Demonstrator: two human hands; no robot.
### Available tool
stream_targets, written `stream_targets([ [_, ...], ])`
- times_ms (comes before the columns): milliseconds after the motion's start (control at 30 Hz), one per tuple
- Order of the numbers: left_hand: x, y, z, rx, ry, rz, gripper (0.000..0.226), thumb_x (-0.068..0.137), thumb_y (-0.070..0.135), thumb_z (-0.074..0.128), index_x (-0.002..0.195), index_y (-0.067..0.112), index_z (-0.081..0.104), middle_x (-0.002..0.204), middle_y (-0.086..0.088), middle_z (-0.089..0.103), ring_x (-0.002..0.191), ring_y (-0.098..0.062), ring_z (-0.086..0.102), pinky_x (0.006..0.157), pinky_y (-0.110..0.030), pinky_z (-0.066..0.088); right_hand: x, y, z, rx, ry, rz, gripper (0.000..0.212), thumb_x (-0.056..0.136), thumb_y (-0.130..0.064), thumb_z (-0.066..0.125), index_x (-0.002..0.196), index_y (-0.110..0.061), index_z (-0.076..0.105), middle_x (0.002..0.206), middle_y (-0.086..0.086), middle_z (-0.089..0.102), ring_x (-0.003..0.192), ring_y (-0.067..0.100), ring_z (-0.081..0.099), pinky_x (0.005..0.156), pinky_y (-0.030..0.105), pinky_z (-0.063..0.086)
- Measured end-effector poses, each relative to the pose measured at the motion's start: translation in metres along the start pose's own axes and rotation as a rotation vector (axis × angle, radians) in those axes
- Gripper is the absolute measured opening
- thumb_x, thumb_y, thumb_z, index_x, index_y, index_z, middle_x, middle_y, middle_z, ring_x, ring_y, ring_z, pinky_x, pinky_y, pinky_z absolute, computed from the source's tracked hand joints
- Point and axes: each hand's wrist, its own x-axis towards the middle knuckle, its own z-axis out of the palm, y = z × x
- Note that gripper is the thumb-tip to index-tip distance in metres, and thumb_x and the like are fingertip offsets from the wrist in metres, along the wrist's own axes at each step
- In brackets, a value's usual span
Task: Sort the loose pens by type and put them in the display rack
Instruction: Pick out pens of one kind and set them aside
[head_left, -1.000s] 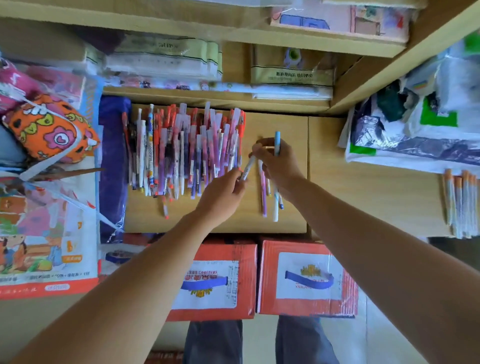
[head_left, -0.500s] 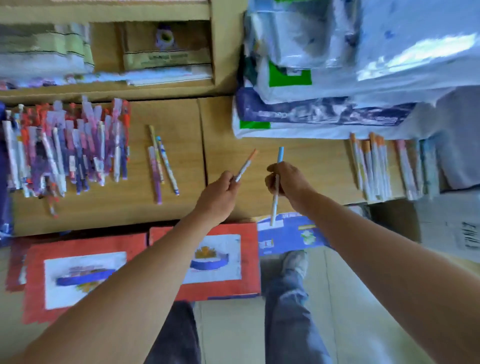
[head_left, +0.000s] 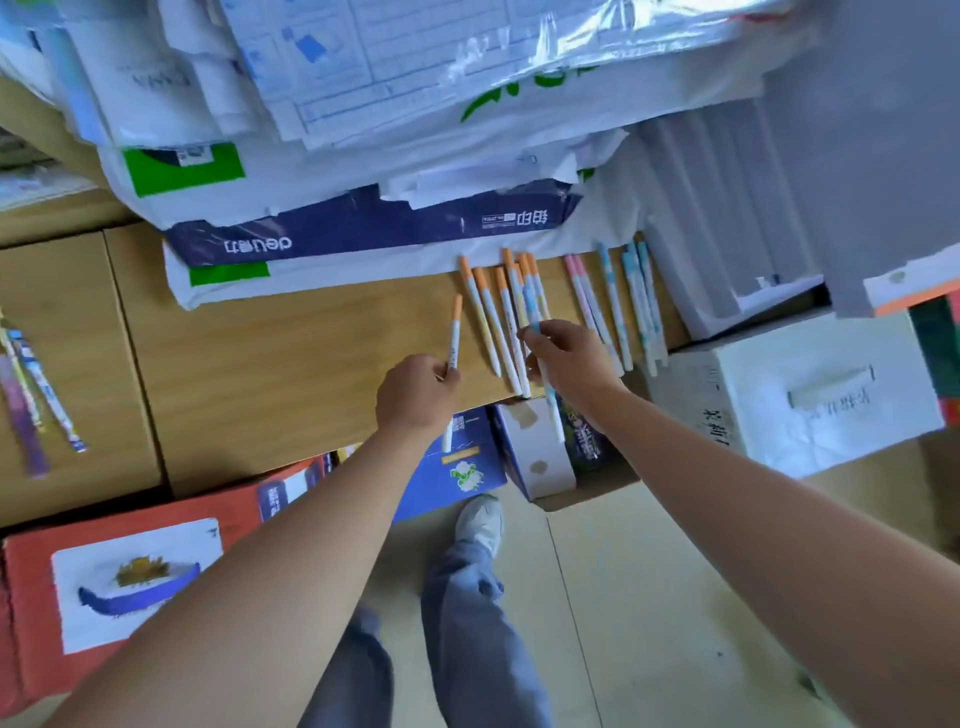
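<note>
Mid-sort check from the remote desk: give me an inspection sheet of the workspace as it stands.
Surface: wooden shelf top, pens laid along its right part.
Job's things: orange-capped pens, pink-capped pens and blue-capped pens lie in separate groups; loose pens at far left; display rack not seen.
Clutter: paper packs stacked at the back of the shelf.
Hands: left hand holds a single orange pen; right hand holds a single blue pen.
Cables: nothing seen.
Surroundings: red box and white box below the shelf; floor.
</note>
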Motion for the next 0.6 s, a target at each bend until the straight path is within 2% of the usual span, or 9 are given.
stream_targets([
  [67, 0.008, 0.015, 0.011, -0.004, -0.006, -0.019, 0.034, 0.092, 0.026, 0.055, 0.061, 0.010, 0.055, 0.060, -0.008, 0.050, 0.063, -0.031, 0.045, 0.054, -0.031, 0.030, 0.005, 0.011, -0.014, 0.018, 0.027, 0.026, 0.022, 0.096, -0.020, 0.051, 0.105, -0.008, 0.067, 0.067, -0.002, 0.059, 0.057, 0.011, 0.059, 0.068, 0.029, 0.048],
  [133, 0.016, 0.030, 0.019, 0.009, 0.003, -0.049, 0.041, 0.090, 0.029, 0.058, 0.055, 0.013, 0.045, 0.056, -0.006, 0.045, 0.062, -0.030, 0.043, 0.054, -0.030, 0.028, 0.012, 0.019, -0.025, 0.015, 0.041, 0.044, 0.025, 0.096, -0.012, 0.046, 0.111, -0.010, 0.066, 0.073, -0.001, 0.060, 0.063, 0.013, 0.060, 0.071, 0.035, 0.050],
  [267, 0.033, 0.053, 0.031, 0.061, 0.024, -0.077, 0.040, 0.085, 0.039, 0.066, 0.057, 0.014, 0.053, 0.058, -0.002, 0.053, 0.064, -0.028, 0.054, 0.053, -0.026, 0.032, 0.023, 0.031, -0.040, -0.042, 0.063, 0.025, 0.030, 0.092, -0.006, 0.047, 0.116, -0.013, 0.064, 0.079, 0.002, 0.064, 0.076, 0.022, 0.065, 0.074, 0.038, 0.054],
  [333, 0.040, 0.060, 0.036, 0.096, 0.047, -0.074, 0.037, 0.083, 0.043, 0.068, 0.062, 0.013, 0.060, 0.062, -0.002, 0.057, 0.066, -0.027, 0.057, 0.053, -0.026, 0.032, 0.028, 0.036, -0.044, -0.067, 0.081, 0.006, 0.030, 0.091, -0.011, 0.055, 0.120, -0.015, 0.063, 0.080, 0.001, 0.065, 0.082, 0.024, 0.066, 0.073, 0.034, 0.052],
  [433, 0.049, 0.066, 0.041, 0.125, 0.065, -0.071, 0.035, 0.081, 0.045, 0.070, 0.070, 0.012, 0.068, 0.070, -0.004, 0.065, 0.071, -0.028, 0.063, 0.056, -0.026, 0.036, 0.035, 0.039, -0.051, -0.090, 0.120, -0.040, 0.031, 0.088, -0.017, 0.065, 0.119, -0.016, 0.063, 0.086, 0.000, 0.064, 0.080, 0.016, 0.062, 0.067, 0.021, 0.045],
  [600, 0.058, 0.071, 0.043, 0.155, 0.060, -0.024, 0.024, 0.084, 0.038, 0.069, 0.094, 0.017, 0.075, 0.092, -0.005, 0.073, 0.089, -0.028, 0.066, 0.064, -0.027, 0.039, 0.050, 0.040, -0.067, -0.166, 0.244, -0.049, 0.024, 0.085, -0.016, 0.068, 0.109, -0.016, 0.066, 0.083, -0.004, 0.063, 0.075, 0.010, 0.057, 0.058, 0.003, 0.038],
])
